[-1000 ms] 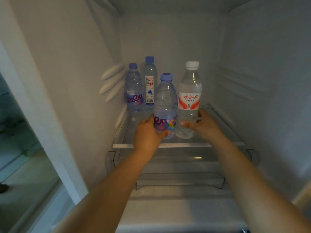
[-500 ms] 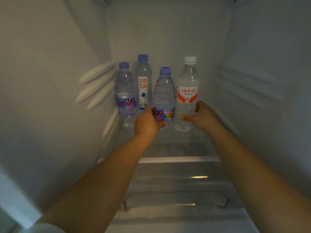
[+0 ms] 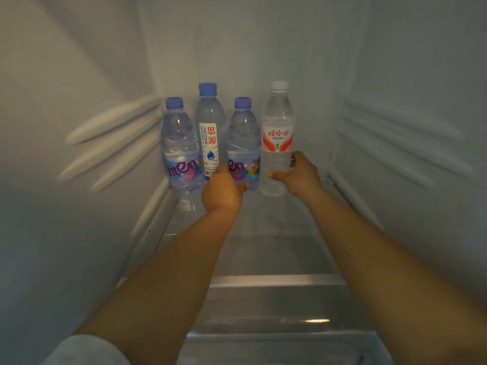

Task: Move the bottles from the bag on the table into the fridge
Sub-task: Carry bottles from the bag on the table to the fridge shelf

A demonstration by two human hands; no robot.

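Here, inside the fridge [image 3: 79, 233], four water bottles stand upright in a row at the back of a glass shelf [image 3: 276, 248]. Farthest left, close to the left wall, is a short bottle with a purple cap [image 3: 180, 151] and a purple label. Just beside it, set slightly further back, stands a taller blue-capped bottle [image 3: 210, 127] with a white label bearing red characters. Next comes a second purple-capped bottle [image 3: 243, 143], its lower part wrapped by the left hand [image 3: 222, 192]; the thumb lies across the front near the base, and the fingers curl round the far side, mostly hidden. To its right stands a clear bottle with a white cap [image 3: 278, 122] and a red-and-white label. The right hand [image 3: 297, 173] grips this one below the label, thumb on the front and fingers [image 3: 293, 156] curled round its right side. Both bottles appear to rest on the shelf. Both bare forearms reach in from the bottom of the view, and a pale sleeve [image 3: 84, 350] shows at lower left. Moulded ribs [image 3: 113, 143] line the left wall.
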